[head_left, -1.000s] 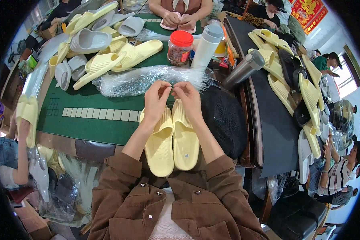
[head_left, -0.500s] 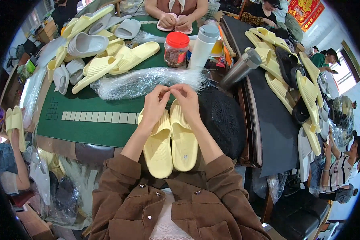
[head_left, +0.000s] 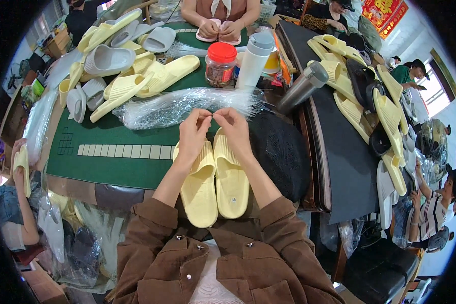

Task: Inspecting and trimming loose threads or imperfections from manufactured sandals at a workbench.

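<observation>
A pair of pale yellow ribbed slippers lies side by side at the table's front edge, the left slipper (head_left: 198, 197) and the right slipper (head_left: 233, 187) with soles toward me. Over their toe ends, my left hand (head_left: 192, 136) and my right hand (head_left: 234, 130) come together with thumbs and fingers pinched. What they pinch is too small to make out. Just beyond my fingers lies a bundle of thin clear plastic strands (head_left: 177, 107) in a clear wrapper, fanned out at its right end.
Yellow and grey slippers (head_left: 154, 81) are heaped at the far left on the green mat (head_left: 111, 172). A red-lidded jar (head_left: 221, 63), a white bottle (head_left: 252, 63) and a steel tumbler (head_left: 304, 86) stand beyond. Black mesh fabric (head_left: 278, 157) lies right. Across, a person's hands (head_left: 219, 31) hold pink slippers.
My fingertips have drawn slightly apart, still pinched above the slippers. At the left, another person's yellow slippers have turned and shifted.
</observation>
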`<state>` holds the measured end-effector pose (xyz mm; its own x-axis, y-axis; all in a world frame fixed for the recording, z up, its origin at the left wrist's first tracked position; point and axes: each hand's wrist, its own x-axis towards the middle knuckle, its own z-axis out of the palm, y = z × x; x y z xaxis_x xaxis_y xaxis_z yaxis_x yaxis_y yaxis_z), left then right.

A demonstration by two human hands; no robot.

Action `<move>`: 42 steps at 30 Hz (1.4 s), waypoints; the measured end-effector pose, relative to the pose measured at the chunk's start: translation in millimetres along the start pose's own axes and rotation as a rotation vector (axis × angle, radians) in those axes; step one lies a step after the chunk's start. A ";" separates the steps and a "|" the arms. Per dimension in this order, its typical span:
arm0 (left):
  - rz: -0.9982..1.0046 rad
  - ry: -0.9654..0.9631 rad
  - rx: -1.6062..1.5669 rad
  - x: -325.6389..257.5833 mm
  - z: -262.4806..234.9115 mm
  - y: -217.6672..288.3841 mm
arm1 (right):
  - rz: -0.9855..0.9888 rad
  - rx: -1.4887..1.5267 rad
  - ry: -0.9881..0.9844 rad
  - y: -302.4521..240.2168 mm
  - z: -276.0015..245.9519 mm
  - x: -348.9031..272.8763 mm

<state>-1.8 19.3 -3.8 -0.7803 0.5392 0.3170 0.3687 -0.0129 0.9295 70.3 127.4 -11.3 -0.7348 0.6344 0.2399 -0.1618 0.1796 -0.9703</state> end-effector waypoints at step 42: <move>0.093 -0.062 0.071 -0.9 5.0 -3.4 | 0.034 0.259 0.087 -9.4 -6.3 -0.5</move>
<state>0.2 23.1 -8.2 -0.7094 0.5894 0.3865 0.4740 -0.0069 0.8805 76.3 130.1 -2.2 -0.6850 0.7012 0.1976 -0.3095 -0.0345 -0.9503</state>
